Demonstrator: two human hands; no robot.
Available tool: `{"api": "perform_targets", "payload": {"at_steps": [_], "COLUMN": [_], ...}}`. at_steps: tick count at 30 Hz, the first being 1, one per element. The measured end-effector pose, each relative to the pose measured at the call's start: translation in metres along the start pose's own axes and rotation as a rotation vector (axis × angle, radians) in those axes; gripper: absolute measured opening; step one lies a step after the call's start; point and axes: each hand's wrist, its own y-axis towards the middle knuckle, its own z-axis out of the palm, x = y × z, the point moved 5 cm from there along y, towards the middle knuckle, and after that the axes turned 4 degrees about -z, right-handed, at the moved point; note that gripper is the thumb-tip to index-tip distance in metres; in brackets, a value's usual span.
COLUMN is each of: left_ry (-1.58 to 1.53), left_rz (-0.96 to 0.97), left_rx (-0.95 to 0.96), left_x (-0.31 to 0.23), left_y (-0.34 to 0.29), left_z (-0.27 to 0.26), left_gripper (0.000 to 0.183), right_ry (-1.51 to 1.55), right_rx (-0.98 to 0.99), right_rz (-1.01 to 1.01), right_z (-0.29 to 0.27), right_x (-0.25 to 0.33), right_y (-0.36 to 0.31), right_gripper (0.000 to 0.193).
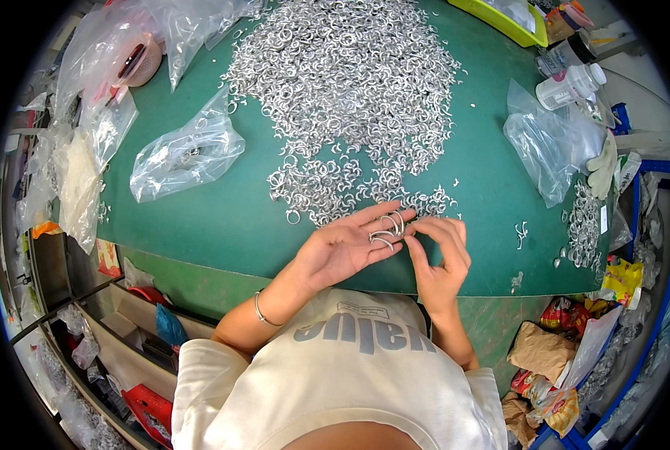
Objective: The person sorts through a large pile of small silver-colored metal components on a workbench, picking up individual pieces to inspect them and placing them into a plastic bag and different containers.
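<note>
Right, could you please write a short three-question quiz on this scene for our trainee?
1. True or false: the white plastic bottle is to the left of the large heap of small silver metal rings.
2. Which of the person's arms bears the thin silver metal bangle? A) right; B) left; C) both.
3. Fill the gap: the person's bare left hand has its palm facing ____, with curved silver metal pieces at its fingers.

Key: 1. False, it is to the right; 2. B; 3. up.
</note>
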Motion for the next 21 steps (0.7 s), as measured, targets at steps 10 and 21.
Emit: {"api": "perform_targets", "payload": {"at_steps": [10, 21], "left_ry": [-0.024, 0.046], "left_rz": [0.04, 0.053], "left_rx": [0.068, -0.265], "left_x": [0.005, 0.015], "left_y": [0.0, 0.01], "left_z": [0.004, -0.015], "left_gripper": [0.06, 0.042], "right_ry": [-0.285, -0.149], "right_rx": [0.329, 0.082], "right_rz": [-0.217, -0.071], "right_z": [0.016, -0.016], "right_x": [0.024, 0.001], "right_y": [-0.002, -0.003], "right_gripper": [0.03, 0.018]}}
